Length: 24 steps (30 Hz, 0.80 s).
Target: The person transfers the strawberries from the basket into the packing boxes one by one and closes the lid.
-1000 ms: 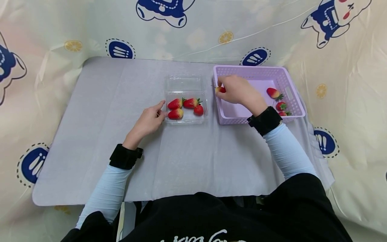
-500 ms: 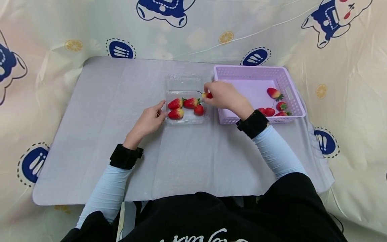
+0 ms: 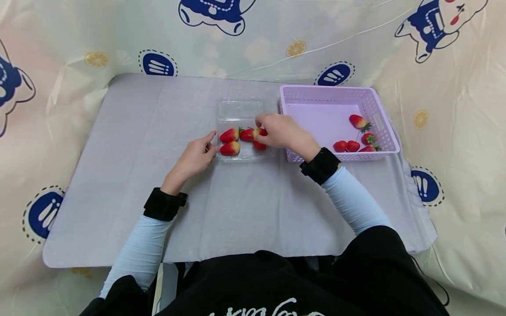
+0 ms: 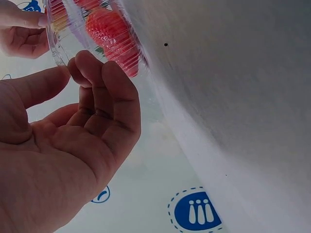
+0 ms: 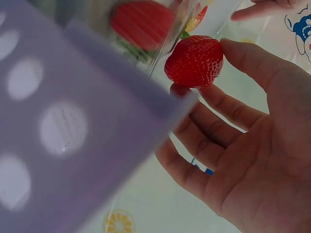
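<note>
My right hand (image 3: 282, 131) pinches a red strawberry (image 5: 194, 61) between thumb and fingertips, over the right part of a clear plastic clamshell box (image 3: 247, 154). Several strawberries (image 3: 229, 149) lie in that box, and the held one partly covers those at the right. At the box's left side is my left hand (image 3: 193, 159). In the left wrist view, its thumb and curled fingers (image 4: 90, 68) meet at the box's clear rim and pinch it. The box's lid (image 3: 241, 107) is folded back, away from me.
A purple plastic basket (image 3: 328, 90) with holes in its walls stands right of the box. Several strawberries (image 3: 353, 146) lie along its right and front sides. Both sit on a table (image 3: 138, 145) covered in grey cloth, with a patterned curtain (image 3: 257, 48) behind.
My right hand has carried the strawberry leftward from the basket's left side, past its wall, to above the clear box. My left hand has stayed at the box's left edge.
</note>
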Each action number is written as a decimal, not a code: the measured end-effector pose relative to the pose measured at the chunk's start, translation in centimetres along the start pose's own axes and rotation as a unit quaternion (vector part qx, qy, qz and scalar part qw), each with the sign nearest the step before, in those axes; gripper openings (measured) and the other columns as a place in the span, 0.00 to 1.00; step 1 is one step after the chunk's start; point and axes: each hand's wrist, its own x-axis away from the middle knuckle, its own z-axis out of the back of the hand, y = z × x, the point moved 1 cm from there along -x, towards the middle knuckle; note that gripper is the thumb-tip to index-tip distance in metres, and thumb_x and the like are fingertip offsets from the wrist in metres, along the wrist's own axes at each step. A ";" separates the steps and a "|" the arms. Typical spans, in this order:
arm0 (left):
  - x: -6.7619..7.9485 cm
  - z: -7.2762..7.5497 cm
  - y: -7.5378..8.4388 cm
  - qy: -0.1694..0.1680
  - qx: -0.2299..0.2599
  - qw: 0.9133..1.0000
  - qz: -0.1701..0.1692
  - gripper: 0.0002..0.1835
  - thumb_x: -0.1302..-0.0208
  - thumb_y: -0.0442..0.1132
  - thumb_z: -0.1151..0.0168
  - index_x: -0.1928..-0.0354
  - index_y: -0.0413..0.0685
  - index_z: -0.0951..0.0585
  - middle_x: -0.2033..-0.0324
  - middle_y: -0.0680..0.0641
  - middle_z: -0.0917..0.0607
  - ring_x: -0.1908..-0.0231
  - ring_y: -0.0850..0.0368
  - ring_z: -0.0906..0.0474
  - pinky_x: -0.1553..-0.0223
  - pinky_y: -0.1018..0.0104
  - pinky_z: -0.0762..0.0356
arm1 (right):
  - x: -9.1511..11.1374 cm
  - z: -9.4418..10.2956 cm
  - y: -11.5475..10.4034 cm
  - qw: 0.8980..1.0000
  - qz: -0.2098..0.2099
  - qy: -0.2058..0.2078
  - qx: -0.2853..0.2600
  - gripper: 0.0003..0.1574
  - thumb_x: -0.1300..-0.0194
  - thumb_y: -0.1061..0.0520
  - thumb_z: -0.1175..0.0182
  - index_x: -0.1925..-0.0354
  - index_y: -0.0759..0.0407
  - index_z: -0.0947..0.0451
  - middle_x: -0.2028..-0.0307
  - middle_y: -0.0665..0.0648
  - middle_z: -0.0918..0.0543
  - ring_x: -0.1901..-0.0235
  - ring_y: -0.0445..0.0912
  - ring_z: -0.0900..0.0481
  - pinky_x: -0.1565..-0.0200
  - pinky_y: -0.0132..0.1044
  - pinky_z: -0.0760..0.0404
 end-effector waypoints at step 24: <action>0.1 0.0 0.1 0.001 -0.001 1.000 0.001 0.34 0.19 0.37 0.44 0.18 0.40 0.42 0.70 0.41 0.26 0.71 0.48 0.30 0.70 0.61 0.29 | -1.6 -2.7 -1.7 0.999 0.043 -0.002 -0.007 0.15 0.28 0.49 0.33 0.55 0.58 0.23 0.67 0.56 0.21 0.66 0.49 0.24 0.66 0.37 0.25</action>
